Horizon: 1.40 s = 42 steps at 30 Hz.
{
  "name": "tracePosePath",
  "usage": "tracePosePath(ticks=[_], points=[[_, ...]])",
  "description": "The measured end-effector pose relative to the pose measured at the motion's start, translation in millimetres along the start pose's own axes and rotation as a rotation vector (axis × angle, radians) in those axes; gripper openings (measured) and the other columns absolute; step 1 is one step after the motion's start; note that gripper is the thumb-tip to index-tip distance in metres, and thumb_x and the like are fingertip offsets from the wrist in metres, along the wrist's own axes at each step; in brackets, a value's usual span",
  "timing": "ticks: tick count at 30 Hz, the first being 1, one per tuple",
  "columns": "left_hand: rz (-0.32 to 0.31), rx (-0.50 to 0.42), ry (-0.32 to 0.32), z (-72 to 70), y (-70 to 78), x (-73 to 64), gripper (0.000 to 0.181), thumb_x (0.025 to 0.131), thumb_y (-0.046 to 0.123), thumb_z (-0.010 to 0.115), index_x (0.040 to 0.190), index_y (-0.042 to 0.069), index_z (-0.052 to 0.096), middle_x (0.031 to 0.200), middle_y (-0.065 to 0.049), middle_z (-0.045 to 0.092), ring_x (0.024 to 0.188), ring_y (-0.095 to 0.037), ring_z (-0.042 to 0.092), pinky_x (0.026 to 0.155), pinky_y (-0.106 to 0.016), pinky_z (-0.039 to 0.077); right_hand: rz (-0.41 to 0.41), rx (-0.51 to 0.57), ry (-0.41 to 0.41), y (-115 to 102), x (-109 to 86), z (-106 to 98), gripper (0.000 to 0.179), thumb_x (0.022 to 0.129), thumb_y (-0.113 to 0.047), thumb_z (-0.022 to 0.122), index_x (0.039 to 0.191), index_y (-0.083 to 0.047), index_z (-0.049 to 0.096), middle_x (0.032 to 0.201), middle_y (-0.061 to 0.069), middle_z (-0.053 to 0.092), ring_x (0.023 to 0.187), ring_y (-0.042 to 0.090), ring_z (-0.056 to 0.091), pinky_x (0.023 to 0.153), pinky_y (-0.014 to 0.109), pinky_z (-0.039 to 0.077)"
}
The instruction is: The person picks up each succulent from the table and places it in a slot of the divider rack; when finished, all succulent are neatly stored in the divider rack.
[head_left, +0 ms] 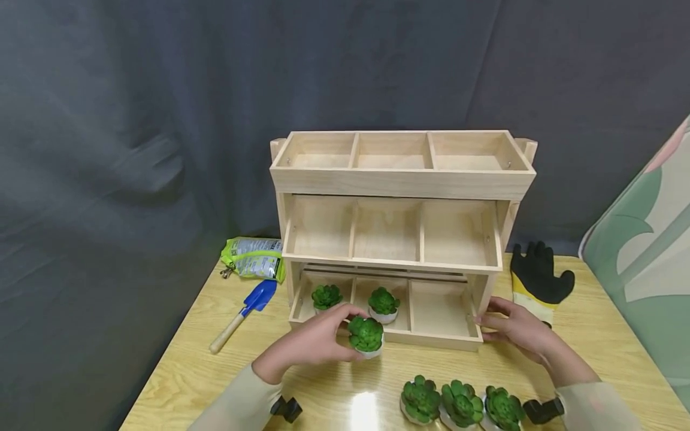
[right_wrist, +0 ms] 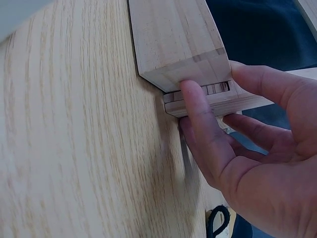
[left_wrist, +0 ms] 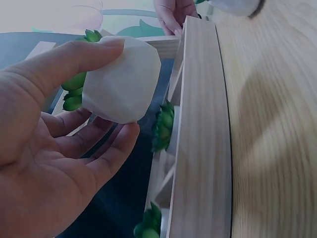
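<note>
My left hand (head_left: 319, 339) pinches a small potted succulent (head_left: 366, 335) by its white pot, in front of the bottom tier of a three-tier wooden planter stand (head_left: 401, 183). In the left wrist view the white faceted pot (left_wrist: 123, 82) is tilted sideways between thumb and fingers. My right hand (head_left: 517, 328) holds the stand's lower right corner; the right wrist view shows thumb and fingers around the wooden end piece (right_wrist: 198, 74). In the bottom tier, one succulent (head_left: 326, 296) sits in the left compartment and another (head_left: 383, 301) in the middle one.
Three more potted succulents (head_left: 461, 403) stand in a row at the table's front. Left of the stand lie a blue trowel (head_left: 260, 296) with a wooden handle and a green-and-grey bag (head_left: 256, 257). A black-and-yellow glove (head_left: 541, 278) lies to the right.
</note>
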State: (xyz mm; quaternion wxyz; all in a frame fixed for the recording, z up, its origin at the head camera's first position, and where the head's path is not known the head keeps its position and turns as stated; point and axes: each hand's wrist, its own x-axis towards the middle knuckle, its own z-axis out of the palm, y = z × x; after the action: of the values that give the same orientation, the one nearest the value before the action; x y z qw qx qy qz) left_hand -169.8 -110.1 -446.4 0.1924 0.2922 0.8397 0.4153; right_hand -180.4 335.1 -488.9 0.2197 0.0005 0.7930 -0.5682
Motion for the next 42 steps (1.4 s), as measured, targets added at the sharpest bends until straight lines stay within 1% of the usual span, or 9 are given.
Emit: tracePosePath(ticks=[5,11,16,18,23,29,34,39,42], points=[[-0.016,0.014,-0.008,-0.9,5.4,8.2,0.071,0.087,0.036,0.090,0.149,0.027,0.055,0.146,0.003,0.061,0.133,-0.020,0.062,0.111,-0.037,0.057,0.001,-0.021,0.005,0,3.3,2,0.085,0.108,-0.024,0.065,0.166,0.010,0.014,0.165,0.041,0.024,0.134,0.040,0.063,0.096,0.037,0.066],[-0.021,-0.002,-0.007,0.8,8.4,22.6,0.072,0.086,0.035,0.091,0.148,0.024,0.056,0.142,0.001,0.063,0.129,-0.017,0.064,0.108,-0.035,0.057,0.016,-0.036,0.007,2,5.7,1,0.083,0.109,-0.023,0.064,0.167,0.010,0.014,0.166,0.041,0.023,0.135,0.041,0.062,0.096,0.037,0.066],[-0.002,-0.003,-0.012,1.4,12.7,36.5,0.071,0.089,0.036,0.089,0.150,0.025,0.055,0.147,0.001,0.060,0.130,-0.017,0.061,0.112,-0.044,0.057,0.009,-0.022,0.000,0,4.3,0,0.083,0.109,-0.022,0.063,0.167,0.010,0.012,0.167,0.042,0.021,0.136,0.041,0.061,0.097,0.037,0.066],[0.008,0.006,-0.020,2.3,14.8,42.5,0.071,0.090,0.037,0.088,0.151,0.025,0.054,0.146,0.001,0.060,0.127,-0.015,0.062,0.110,-0.041,0.058,0.007,-0.017,-0.006,0,3.0,-1,0.084,0.109,-0.022,0.063,0.167,0.011,0.011,0.167,0.042,0.020,0.136,0.042,0.061,0.097,0.037,0.066],[0.029,0.043,-0.013,6.5,19.6,57.1,0.071,0.090,0.036,0.088,0.151,0.023,0.054,0.142,0.002,0.062,0.115,-0.007,0.063,0.099,-0.028,0.058,0.007,-0.014,0.006,-1,2.2,-2,0.085,0.108,-0.023,0.065,0.167,0.010,0.012,0.166,0.042,0.022,0.135,0.041,0.062,0.097,0.036,0.066],[0.032,0.060,0.005,13.0,23.4,74.6,0.070,0.090,0.033,0.088,0.150,0.022,0.055,0.144,0.001,0.063,0.116,-0.007,0.065,0.101,-0.027,0.058,0.004,-0.014,0.009,0,2.4,-2,0.085,0.108,-0.023,0.064,0.166,0.011,0.012,0.165,0.041,0.023,0.134,0.039,0.063,0.097,0.036,0.066],[0.034,0.038,-0.018,18.1,29.8,88.7,0.072,0.090,0.031,0.088,0.153,0.020,0.053,0.143,-0.001,0.064,0.119,-0.011,0.066,0.102,-0.026,0.058,-0.010,-0.034,0.007,0,0.7,-3,0.082,0.110,-0.023,0.061,0.166,0.013,0.012,0.164,0.043,0.025,0.135,0.042,0.062,0.097,0.036,0.066],[0.036,0.023,-0.040,26.1,36.5,104.7,0.076,0.090,0.031,0.088,0.156,0.016,0.052,0.142,-0.002,0.066,0.115,-0.007,0.066,0.095,-0.020,0.057,-0.009,-0.033,0.014,1,-0.1,-3,0.081,0.111,-0.021,0.060,0.166,0.013,0.012,0.163,0.043,0.026,0.133,0.041,0.063,0.096,0.035,0.066],[0.032,0.028,-0.043,31.4,39.9,115.7,0.078,0.090,0.030,0.089,0.156,0.015,0.052,0.142,-0.003,0.067,0.115,-0.006,0.065,0.095,-0.017,0.055,-0.008,-0.023,0.020,3,-0.1,-1,0.081,0.110,-0.021,0.061,0.165,0.013,0.012,0.162,0.043,0.026,0.132,0.039,0.064,0.095,0.035,0.066]])
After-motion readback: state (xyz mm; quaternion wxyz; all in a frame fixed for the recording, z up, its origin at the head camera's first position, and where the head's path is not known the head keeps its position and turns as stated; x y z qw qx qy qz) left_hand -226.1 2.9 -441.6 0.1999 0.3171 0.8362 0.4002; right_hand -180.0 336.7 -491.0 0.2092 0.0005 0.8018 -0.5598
